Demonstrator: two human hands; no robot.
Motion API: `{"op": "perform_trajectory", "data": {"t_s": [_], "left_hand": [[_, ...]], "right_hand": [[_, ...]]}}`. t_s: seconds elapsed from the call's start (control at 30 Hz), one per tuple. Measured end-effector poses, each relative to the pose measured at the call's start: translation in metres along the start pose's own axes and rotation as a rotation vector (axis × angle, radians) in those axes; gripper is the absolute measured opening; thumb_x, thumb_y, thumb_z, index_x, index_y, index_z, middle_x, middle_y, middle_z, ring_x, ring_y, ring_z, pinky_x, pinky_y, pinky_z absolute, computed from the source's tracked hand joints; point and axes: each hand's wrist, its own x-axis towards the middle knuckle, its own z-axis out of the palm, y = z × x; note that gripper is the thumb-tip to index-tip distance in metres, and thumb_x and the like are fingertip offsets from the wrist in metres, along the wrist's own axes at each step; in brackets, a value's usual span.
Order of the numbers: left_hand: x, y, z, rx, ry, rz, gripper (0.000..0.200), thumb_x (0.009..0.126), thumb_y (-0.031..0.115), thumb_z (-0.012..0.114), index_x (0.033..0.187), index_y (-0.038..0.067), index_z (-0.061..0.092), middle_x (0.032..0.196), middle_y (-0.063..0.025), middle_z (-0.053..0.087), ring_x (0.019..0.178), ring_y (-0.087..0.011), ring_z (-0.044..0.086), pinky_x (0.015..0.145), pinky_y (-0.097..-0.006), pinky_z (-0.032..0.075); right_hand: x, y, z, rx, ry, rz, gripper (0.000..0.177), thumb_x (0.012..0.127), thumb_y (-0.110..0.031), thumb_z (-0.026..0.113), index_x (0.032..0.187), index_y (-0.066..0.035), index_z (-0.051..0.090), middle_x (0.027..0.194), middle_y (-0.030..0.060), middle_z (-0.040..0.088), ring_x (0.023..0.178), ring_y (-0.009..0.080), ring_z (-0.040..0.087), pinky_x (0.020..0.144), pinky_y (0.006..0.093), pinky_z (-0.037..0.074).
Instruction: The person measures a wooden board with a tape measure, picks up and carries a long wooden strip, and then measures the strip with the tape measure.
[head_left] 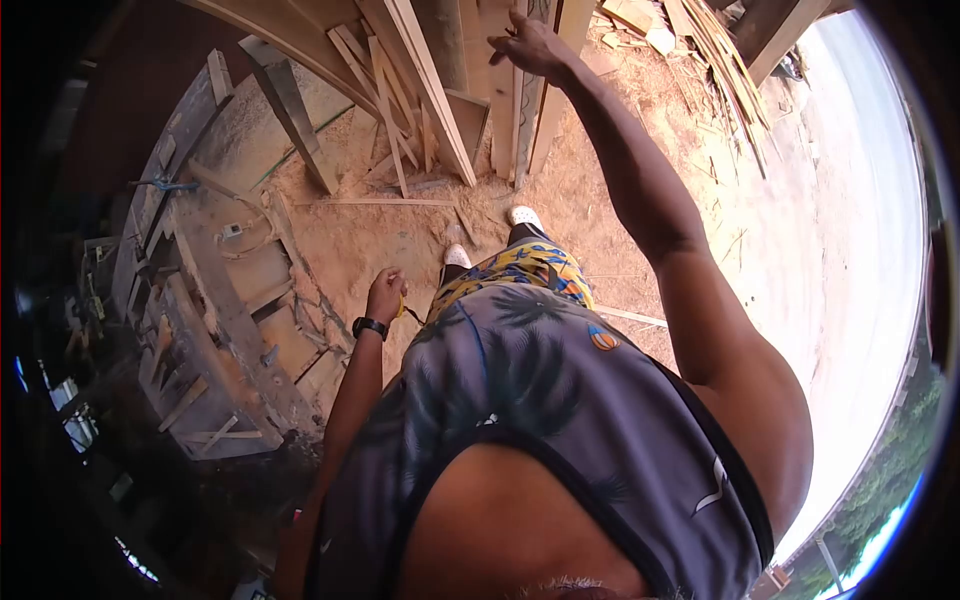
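My right hand (527,47) is stretched out at the top centre, its fingers apart, in front of upright wooden boards (505,110); whether it touches them I cannot tell. Low on the left side, near my shorts (530,268), my left hand (386,292) has its fingers curled round a small yellow thing (402,305), only partly visible. A black watch (370,327) is on the left wrist.
Long planks (425,85) lean at the upper left of the boards. Sawdust (380,232) covers the ground round my white shoes (523,216). A worn wooden structure (215,290) stands at left. Thin wood strips (715,65) lie in a pile at upper right.
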Motion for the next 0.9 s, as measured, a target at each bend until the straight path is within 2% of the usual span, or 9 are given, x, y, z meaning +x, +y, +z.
{"op": "perform_trajectory", "data": {"t_s": [0.07, 0.17, 0.23, 0.37, 0.43, 0.67, 0.77, 0.83, 0.9], "left_hand": [[0.01, 0.082, 0.022, -0.01, 0.041, 0.158, 0.033, 0.098, 0.025, 0.056, 0.119, 0.0, 0.057, 0.092, -0.0095, 0.064, 0.078, -0.0154, 0.064, 0.072, -0.0319, 0.052], [0.055, 0.188, 0.041, 0.121, 0.139, 0.414, 0.034, 0.096, 0.024, 0.057, 0.123, 0.003, 0.056, 0.101, -0.0163, 0.067, 0.095, -0.0272, 0.066, 0.08, -0.0362, 0.052], [0.063, 0.284, 0.046, 0.144, 0.185, 0.55, 0.038, 0.094, 0.025, 0.061, 0.126, 0.004, 0.055, 0.104, -0.0177, 0.067, 0.096, -0.0298, 0.066, 0.083, -0.0371, 0.051], [0.08, 0.409, 0.06, 0.169, 0.295, 0.801, 0.052, 0.091, 0.031, 0.065, 0.13, 0.001, 0.051, 0.112, -0.0201, 0.065, 0.101, -0.0334, 0.064, 0.087, -0.0378, 0.051], [0.087, 0.442, 0.067, 0.227, 0.399, 0.869, 0.058, 0.089, 0.035, 0.066, 0.131, -0.001, 0.049, 0.117, -0.0214, 0.063, 0.106, -0.0347, 0.062, 0.09, -0.0385, 0.05], [0.093, 0.478, 0.061, 0.259, 0.471, 0.757, 0.073, 0.087, 0.044, 0.067, 0.137, -0.003, 0.042, 0.132, -0.0234, 0.055, 0.118, -0.0353, 0.056, 0.098, -0.0393, 0.046], [0.089, 0.45, 0.075, 0.242, 0.438, 0.713, 0.068, 0.087, 0.04, 0.067, 0.135, -0.004, 0.045, 0.131, -0.0239, 0.055, 0.116, -0.0366, 0.057, 0.097, -0.0398, 0.047], [0.084, 0.422, 0.086, 0.227, 0.328, 0.586, 0.069, 0.086, 0.04, 0.067, 0.135, -0.004, 0.045, 0.131, -0.025, 0.055, 0.118, -0.0363, 0.057, 0.097, -0.0398, 0.047], [0.073, 0.392, 0.093, 0.309, 0.215, 0.481, 0.069, 0.087, 0.038, 0.067, 0.135, -0.005, 0.044, 0.132, -0.0265, 0.053, 0.12, -0.0372, 0.055, 0.099, -0.0397, 0.045]], "right_hand": [[-0.026, 0.0, -0.004, 0.039, -0.048, -0.243, 0.048, 0.095, -0.03, 0.056, 0.133, -0.001, 0.054, 0.094, 0.0085, 0.074, 0.102, 0.0201, 0.066, 0.094, 0.034, 0.047], [-0.049, 0.014, -0.034, 0.094, -0.129, -0.14, 0.047, 0.094, -0.027, 0.055, 0.131, 0.002, 0.054, 0.089, 0.0081, 0.074, 0.093, 0.0187, 0.068, 0.089, 0.0305, 0.05], [-0.048, 0.039, -0.056, 0.194, 0.051, 0.033, 0.032, 0.095, -0.021, 0.056, 0.119, -0.002, 0.065, 0.088, 0.0083, 0.074, 0.089, 0.0139, 0.068, 0.088, 0.0301, 0.049], [0.02, 0.115, -0.087, 0.352, 0.493, -0.121, 0.03, 0.087, -0.03, 0.069, 0.1, -0.002, 0.069, 0.092, 0.0096, 0.073, 0.082, 0.0168, 0.069, 0.076, 0.0276, 0.053], [-0.004, 0.032, -0.133, 0.283, 0.377, 0.133, 0.065, 0.082, -0.017, 0.073, 0.135, 0.004, 0.042, 0.119, 0.0229, 0.063, 0.102, 0.029, 0.065, 0.084, 0.0361, 0.054], [0.036, 0.045, -0.152, 0.265, 0.273, -0.137, 0.043, 0.078, -0.016, 0.074, 0.114, 0.004, 0.061, 0.101, 0.0221, 0.069, 0.091, 0.0275, 0.067, 0.071, 0.038, 0.056], [-0.003, -0.007, -0.158, -0.193, 0.163, 0.175, 0.029, 0.075, -0.028, 0.073, 0.077, 0.001, 0.07, 0.074, 0.0206, 0.067, 0.071, 0.03, 0.067, 0.067, 0.0401, 0.052], [-0.016, 0.01, -0.127, -0.147, 0.458, -0.053, 0.025, 0.076, -0.025, 0.071, 0.076, -0.001, 0.069, 0.075, 0.0193, 0.068, 0.071, 0.0322, 0.067, 0.065, 0.0416, 0.052], [-0.019, 0.009, -0.129, -0.192, 0.35, 0.043, 0.023, 0.078, -0.024, 0.069, 0.083, -0.002, 0.068, 0.078, 0.018, 0.068, 0.075, 0.0328, 0.067, 0.068, 0.0421, 0.053]]}}
